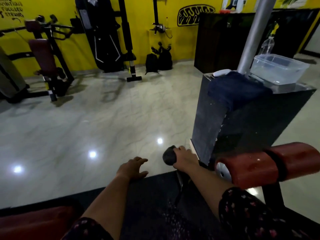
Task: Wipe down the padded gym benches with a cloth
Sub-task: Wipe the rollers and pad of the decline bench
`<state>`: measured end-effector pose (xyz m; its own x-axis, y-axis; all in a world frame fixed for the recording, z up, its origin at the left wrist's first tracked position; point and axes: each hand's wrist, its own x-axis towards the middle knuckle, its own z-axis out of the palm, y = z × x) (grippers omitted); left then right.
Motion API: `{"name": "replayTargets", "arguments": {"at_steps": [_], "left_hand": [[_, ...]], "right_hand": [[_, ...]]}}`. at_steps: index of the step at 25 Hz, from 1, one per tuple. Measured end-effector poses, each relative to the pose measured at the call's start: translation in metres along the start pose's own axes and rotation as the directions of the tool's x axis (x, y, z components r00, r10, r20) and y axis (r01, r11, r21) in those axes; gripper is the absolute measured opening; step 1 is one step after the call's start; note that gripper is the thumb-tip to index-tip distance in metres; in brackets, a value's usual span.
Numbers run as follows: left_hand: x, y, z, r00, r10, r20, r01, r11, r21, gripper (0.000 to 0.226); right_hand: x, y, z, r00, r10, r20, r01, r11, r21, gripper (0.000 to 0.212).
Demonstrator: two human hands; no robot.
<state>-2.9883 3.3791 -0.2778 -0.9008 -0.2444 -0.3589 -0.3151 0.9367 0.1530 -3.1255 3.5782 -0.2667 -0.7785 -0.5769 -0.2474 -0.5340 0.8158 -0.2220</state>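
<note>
Nearest, a red padded bench (34, 220) lay at the lower left, beside a dark textured surface (155, 205) under both forearms. The left hand (133, 168) held nothing, its fingers spread and relaxed at that surface's far edge. Just right of it, the right hand (183, 159) gripped a bunched dark cloth (168, 157) above the floor. A red padded roller (270, 163) sat to the right. Farther off, a black stand (251, 118) carried a blue cloth (237, 89) and a clear tub (278, 68). Gym machines (46, 58) lined the far yellow wall.
</note>
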Motion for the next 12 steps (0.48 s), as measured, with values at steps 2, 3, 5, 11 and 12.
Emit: {"name": "replayTargets", "arguments": {"at_steps": [2, 3, 5, 11, 12], "left_hand": [[0.035, -0.01, -0.013, 1.0, -0.009, -0.012, 0.01, 0.999, 0.048, 0.065], [0.059, -0.014, -0.021, 1.0, -0.009, -0.017, 0.01, 0.998, 0.062, 0.065], [0.111, -0.016, -0.036, 1.0, -0.008, -0.02, 0.009, 0.998, 0.056, 0.066], [0.27, 0.017, -0.08, 0.999, 0.011, 0.03, -0.01, 1.0, -0.017, 0.066], [0.297, 0.031, -0.085, 0.998, 0.046, 0.038, -0.045, 0.999, -0.011, 0.066]], "right_hand": [[0.039, 0.008, -0.003, 1.0, 0.023, 0.02, -0.023, 1.0, -0.008, 0.066], [0.064, 0.014, -0.003, 0.999, 0.027, 0.031, -0.026, 1.0, -0.013, 0.065], [0.115, 0.028, -0.006, 0.999, 0.005, 0.038, -0.004, 1.0, -0.022, 0.064], [0.234, 0.093, -0.04, 0.998, -0.035, 0.045, 0.038, 0.998, -0.051, 0.06], [0.251, 0.112, -0.045, 0.997, -0.055, 0.059, 0.06, 0.994, -0.091, 0.058]]}}
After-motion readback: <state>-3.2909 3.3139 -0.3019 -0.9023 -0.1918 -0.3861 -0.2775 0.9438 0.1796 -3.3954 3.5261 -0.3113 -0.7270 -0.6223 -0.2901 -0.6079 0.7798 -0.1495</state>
